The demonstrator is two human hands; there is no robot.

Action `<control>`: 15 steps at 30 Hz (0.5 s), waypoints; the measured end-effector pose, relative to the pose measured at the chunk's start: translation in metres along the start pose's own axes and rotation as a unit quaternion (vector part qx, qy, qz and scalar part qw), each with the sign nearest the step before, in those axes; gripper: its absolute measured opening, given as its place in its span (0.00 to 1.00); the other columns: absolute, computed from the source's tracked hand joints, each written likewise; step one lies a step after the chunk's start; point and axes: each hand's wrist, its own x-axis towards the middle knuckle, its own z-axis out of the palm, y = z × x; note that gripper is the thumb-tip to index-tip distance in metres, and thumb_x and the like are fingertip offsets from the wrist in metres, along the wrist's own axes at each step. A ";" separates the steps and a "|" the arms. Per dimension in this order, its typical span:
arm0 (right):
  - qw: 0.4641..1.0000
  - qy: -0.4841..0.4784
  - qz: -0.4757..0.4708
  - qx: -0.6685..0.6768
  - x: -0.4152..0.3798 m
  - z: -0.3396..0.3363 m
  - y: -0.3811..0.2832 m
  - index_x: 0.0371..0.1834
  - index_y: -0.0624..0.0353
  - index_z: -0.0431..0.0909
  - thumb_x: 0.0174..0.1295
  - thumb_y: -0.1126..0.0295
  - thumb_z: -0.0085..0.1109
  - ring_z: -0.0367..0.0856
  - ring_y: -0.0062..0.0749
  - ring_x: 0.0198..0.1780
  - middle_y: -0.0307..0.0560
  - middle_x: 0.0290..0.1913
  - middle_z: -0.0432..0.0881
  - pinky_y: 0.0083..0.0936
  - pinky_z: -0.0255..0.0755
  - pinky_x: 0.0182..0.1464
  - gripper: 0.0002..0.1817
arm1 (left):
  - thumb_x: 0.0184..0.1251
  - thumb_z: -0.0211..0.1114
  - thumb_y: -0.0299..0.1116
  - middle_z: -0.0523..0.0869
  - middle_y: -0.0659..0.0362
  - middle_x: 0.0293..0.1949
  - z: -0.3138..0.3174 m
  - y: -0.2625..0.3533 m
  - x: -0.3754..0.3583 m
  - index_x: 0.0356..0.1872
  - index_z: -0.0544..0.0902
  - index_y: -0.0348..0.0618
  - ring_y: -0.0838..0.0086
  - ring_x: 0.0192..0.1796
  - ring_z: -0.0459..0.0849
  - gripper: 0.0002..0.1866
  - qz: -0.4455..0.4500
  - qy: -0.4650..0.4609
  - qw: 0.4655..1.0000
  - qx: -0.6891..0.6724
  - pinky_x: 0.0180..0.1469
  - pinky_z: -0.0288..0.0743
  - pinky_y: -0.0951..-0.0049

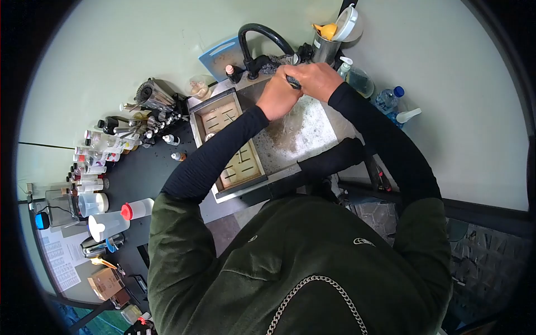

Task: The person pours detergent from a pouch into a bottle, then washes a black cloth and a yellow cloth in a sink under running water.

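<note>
My left hand point(278, 95) and my right hand point(316, 80) meet over the back of the sink point(338, 121), both closed. Between them shows a small dark grey thing point(293, 82), mostly covered by my fingers; I cannot tell what it is. Thin streaks of water fall below the hands into foamy water point(312, 131) in the basin. Just behind my knuckles arches a black faucet point(268, 29).
A slotted drain tray point(245, 159) fills the sink's left side. Behind stand a blue cutting board point(220, 56) and a steel canister point(324, 49). Spray bottles point(391, 100) line the right wall. Bottles point(103, 142) and jugs point(109, 225) crowd the left counter.
</note>
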 end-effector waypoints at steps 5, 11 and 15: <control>1.000 0.016 0.001 -0.013 0.004 -0.010 0.001 0.53 0.51 0.71 0.48 0.78 0.62 0.84 0.47 0.36 0.45 0.31 0.83 0.41 0.78 0.32 0.25 | 0.56 0.70 0.30 0.81 0.42 0.49 -0.007 0.013 0.007 0.53 0.70 0.30 0.54 0.53 0.83 0.27 0.046 -0.009 0.999 0.012 0.56 0.75 0.65; 1.000 0.002 -0.014 -0.023 0.005 -0.021 0.000 0.51 0.52 0.70 0.49 0.76 0.64 0.84 0.46 0.35 0.45 0.31 0.82 0.39 0.78 0.33 0.24 | 0.56 0.70 0.29 0.81 0.42 0.49 -0.009 0.015 0.008 0.53 0.69 0.28 0.56 0.54 0.82 0.26 0.016 -0.022 1.000 0.005 0.56 0.74 0.68; 0.999 0.024 -0.030 -0.008 0.011 -0.022 0.004 0.50 0.52 0.69 0.48 0.74 0.67 0.84 0.46 0.36 0.45 0.32 0.82 0.39 0.78 0.33 0.25 | 0.56 0.72 0.29 0.81 0.42 0.49 -0.015 0.024 0.010 0.53 0.69 0.28 0.57 0.55 0.82 0.27 0.034 -0.014 0.999 0.003 0.57 0.74 0.68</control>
